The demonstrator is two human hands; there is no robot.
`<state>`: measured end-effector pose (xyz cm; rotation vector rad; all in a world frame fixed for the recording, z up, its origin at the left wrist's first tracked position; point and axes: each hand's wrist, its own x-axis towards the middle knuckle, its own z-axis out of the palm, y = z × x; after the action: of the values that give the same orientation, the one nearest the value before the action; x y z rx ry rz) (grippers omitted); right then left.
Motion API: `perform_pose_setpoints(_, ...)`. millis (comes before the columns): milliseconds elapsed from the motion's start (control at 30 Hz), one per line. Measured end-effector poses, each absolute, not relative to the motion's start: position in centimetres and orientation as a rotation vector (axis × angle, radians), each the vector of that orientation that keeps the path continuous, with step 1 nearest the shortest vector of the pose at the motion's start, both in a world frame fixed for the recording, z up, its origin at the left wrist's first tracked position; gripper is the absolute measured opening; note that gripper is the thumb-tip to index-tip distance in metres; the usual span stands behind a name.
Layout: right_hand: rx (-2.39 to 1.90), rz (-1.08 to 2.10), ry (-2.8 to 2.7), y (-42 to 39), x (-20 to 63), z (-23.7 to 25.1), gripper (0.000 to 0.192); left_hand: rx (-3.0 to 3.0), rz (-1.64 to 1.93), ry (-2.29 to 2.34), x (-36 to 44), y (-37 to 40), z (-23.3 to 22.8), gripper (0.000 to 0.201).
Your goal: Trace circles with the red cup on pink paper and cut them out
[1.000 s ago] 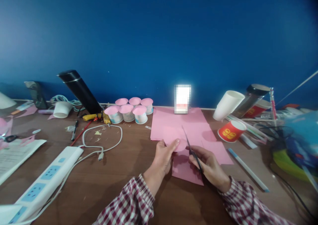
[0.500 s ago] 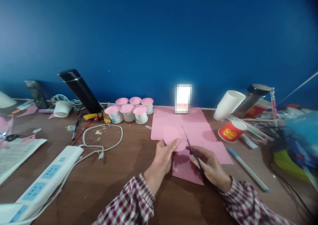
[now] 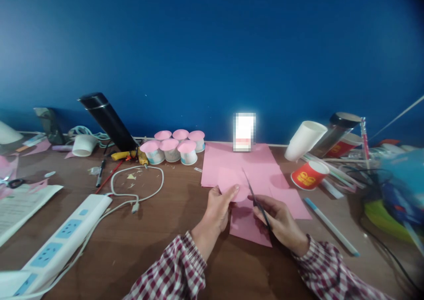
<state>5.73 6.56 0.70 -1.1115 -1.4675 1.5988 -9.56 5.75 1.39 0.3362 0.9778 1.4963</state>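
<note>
Between thumb and fingers, my left hand [image 3: 217,209] pinches a small piece of pink paper [image 3: 229,180]. My right hand [image 3: 280,220] is closed around dark scissors [image 3: 259,204], whose blades point up and away beside the piece's right edge. Whether the blades touch the piece I cannot tell. Beneath and behind both hands lie large pink paper sheets [image 3: 212,159]. Another pink sheet [image 3: 247,229] reaches toward me under the hands, and a smaller pink piece [image 3: 294,205] lies to the right.
Several paper cups with pink tops [image 3: 170,148] stand at back left, near a black flask [image 3: 107,119]. A power strip [image 3: 66,234] and white cable [image 3: 162,183] lie left. On the right are a red paper cup [image 3: 309,175], white cups [image 3: 304,139] and a marker [image 3: 331,226].
</note>
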Motion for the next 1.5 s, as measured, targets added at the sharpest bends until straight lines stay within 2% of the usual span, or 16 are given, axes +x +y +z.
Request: perform_pose_setpoints(1500, -1.111, 1.642, -1.417, 6.59, 5.77, 0.82, 0.046, 0.349, 1.491, 0.99, -9.71, 5.88, 1.28, 0.027)
